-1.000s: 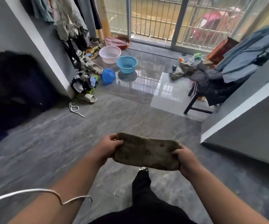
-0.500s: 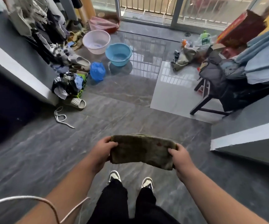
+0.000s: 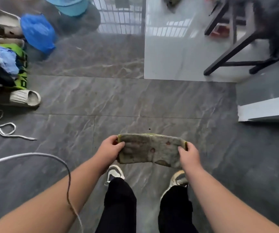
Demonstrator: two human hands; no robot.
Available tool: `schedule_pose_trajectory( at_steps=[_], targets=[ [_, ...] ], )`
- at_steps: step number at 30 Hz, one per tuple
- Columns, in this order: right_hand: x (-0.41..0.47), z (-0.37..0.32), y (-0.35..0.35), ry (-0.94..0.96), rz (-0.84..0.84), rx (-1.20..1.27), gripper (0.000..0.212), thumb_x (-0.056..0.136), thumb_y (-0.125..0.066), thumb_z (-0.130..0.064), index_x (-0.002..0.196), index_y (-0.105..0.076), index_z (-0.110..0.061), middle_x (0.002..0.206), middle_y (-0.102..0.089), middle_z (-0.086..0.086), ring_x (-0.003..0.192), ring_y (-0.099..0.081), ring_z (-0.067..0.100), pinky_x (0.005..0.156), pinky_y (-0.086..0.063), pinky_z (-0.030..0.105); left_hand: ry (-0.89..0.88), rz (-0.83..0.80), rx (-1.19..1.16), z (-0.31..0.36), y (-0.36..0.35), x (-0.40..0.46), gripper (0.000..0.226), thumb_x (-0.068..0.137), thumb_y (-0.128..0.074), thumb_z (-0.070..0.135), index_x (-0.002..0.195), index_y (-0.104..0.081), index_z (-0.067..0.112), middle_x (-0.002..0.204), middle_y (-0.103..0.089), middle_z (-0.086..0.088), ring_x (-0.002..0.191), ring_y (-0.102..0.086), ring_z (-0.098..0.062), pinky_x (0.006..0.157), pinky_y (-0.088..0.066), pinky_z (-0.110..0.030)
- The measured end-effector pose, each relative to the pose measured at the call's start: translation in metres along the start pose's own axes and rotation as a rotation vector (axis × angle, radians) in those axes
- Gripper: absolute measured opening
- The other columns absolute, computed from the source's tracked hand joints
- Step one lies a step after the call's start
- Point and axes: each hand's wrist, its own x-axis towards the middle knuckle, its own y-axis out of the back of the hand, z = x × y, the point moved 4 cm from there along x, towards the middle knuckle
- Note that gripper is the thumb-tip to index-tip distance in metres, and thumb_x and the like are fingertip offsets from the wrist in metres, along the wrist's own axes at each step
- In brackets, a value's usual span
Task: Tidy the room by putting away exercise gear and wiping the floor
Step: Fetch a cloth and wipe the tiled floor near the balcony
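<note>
A stained grey-green cleaning cloth (image 3: pixel 149 149), folded into a flat band, is stretched between both hands above the grey marble floor (image 3: pixel 135 101). My left hand (image 3: pixel 109 149) pinches its left end. My right hand (image 3: pixel 188 154) grips its right end. Below the cloth my two sneakers and black trouser legs stand on the tiles.
At the left lie a pile of clothes (image 3: pixel 4 64), a white slipper (image 3: pixel 27 98), a blue plastic bag (image 3: pixel 37 33) and a loose white lace (image 3: pixel 4 129). A blue basin (image 3: pixel 71 5) stands at the top. A black chair (image 3: pixel 239 42) and a wall corner (image 3: pixel 266 108) are at the right.
The view has tilted down and moved forward toward the floor. Both hands still hold the cloth stretched out, now lower in front of my feet.
</note>
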Motion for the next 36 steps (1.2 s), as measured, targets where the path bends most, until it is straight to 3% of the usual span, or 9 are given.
schedule_pose_trajectory(
  at_steps=[6,13,16,18,20,22,26,30,36],
  targets=[
    [0.169,0.079,-0.085,0.126,-0.005,-0.115,0.009,0.098,-0.051,-0.007,0.099,-0.059,-0.011,0.087,-0.058,0.002,0.080,-0.051,0.017,0.062,-0.035,0.022,-0.057,0.045,0.118,-0.096,-0.047,0.186,0.013,0.087,-0.064,0.020,0.099,-0.069,0.020,0.095,-0.073,-0.005,0.091,-0.070,-0.025,0.085,-0.057,-0.054],
    [0.313,0.158,-0.139,0.225,-0.078,-0.374,0.009,0.094,-0.054,-0.015,0.100,-0.054,-0.022,0.090,-0.062,0.002,0.087,-0.056,0.024,0.069,-0.033,0.028,-0.130,0.175,0.372,-0.164,-0.093,0.335,0.016,0.090,-0.066,0.015,0.104,-0.058,0.018,0.097,-0.068,-0.003,0.092,-0.067,-0.024,0.086,-0.055,-0.039],
    [0.338,0.171,-0.141,0.317,-0.171,-0.625,0.021,0.092,-0.058,-0.024,0.111,-0.048,-0.026,0.101,-0.062,0.003,0.092,-0.057,0.027,0.075,-0.043,0.034,-0.151,0.239,0.543,-0.171,-0.096,0.355,0.033,0.088,-0.069,0.021,0.109,-0.044,0.026,0.091,-0.062,0.002,0.090,-0.063,-0.024,0.078,-0.046,-0.033],
    [0.347,0.174,-0.138,0.472,-0.139,-0.796,0.034,0.088,-0.061,-0.026,0.119,-0.047,-0.024,0.113,-0.054,0.001,0.107,-0.053,0.026,0.088,-0.046,0.039,-0.206,0.326,0.737,-0.170,-0.092,0.354,0.045,0.087,-0.068,0.029,0.123,-0.042,0.023,0.104,-0.058,0.001,0.104,-0.056,-0.024,0.087,-0.045,-0.037],
    [0.350,0.169,-0.136,0.687,-0.057,-0.853,0.043,0.082,-0.062,-0.024,0.123,-0.049,-0.019,0.120,-0.048,0.003,0.114,-0.047,0.027,0.098,-0.042,0.043,-0.416,0.423,0.933,-0.163,-0.094,0.350,0.054,0.085,-0.066,0.029,0.132,-0.042,0.017,0.120,-0.051,-0.004,0.115,-0.046,-0.026,0.099,-0.042,-0.043],
    [0.342,0.164,-0.143,0.920,-0.038,-0.885,0.046,0.080,-0.056,-0.027,0.124,-0.050,-0.016,0.127,-0.048,0.006,0.118,-0.046,0.030,0.102,-0.038,0.045,-0.709,0.456,1.013,-0.157,-0.107,0.345,0.051,0.082,-0.060,0.025,0.129,-0.047,0.013,0.122,-0.050,-0.009,0.111,-0.044,-0.028,0.098,-0.041,-0.045],
    [0.323,0.170,-0.180,1.120,-0.126,-1.010,0.060,0.083,-0.051,-0.033,0.138,-0.049,-0.008,0.151,-0.040,0.014,0.143,-0.034,0.033,0.116,-0.028,0.050,-0.985,0.307,1.176,-0.173,-0.152,0.341,0.056,0.077,-0.052,0.029,0.129,-0.052,0.009,0.131,-0.046,-0.011,0.122,-0.046,-0.034,0.104,-0.035,-0.047],
    [0.314,0.199,-0.208,1.061,-0.182,-1.164,0.075,0.088,-0.046,-0.045,0.151,-0.034,-0.006,0.161,-0.024,0.015,0.150,-0.020,0.033,0.117,-0.021,0.058,-0.921,0.160,1.351,-0.202,-0.183,0.343,0.069,0.085,-0.047,0.039,0.148,-0.040,0.010,0.156,-0.034,-0.014,0.147,-0.024,-0.035,0.115,-0.019,-0.056],
    [0.321,0.225,-0.217,1.068,-0.099,-1.185,0.075,0.090,-0.042,-0.049,0.155,-0.028,-0.013,0.163,-0.018,0.011,0.151,-0.015,0.031,0.117,-0.016,0.059,-0.829,0.172,1.410,-0.232,-0.179,0.363,0.073,0.089,-0.041,0.053,0.154,-0.021,0.028,0.162,-0.022,-0.005,0.151,-0.014,-0.030,0.117,-0.012,-0.059]
  ],
)
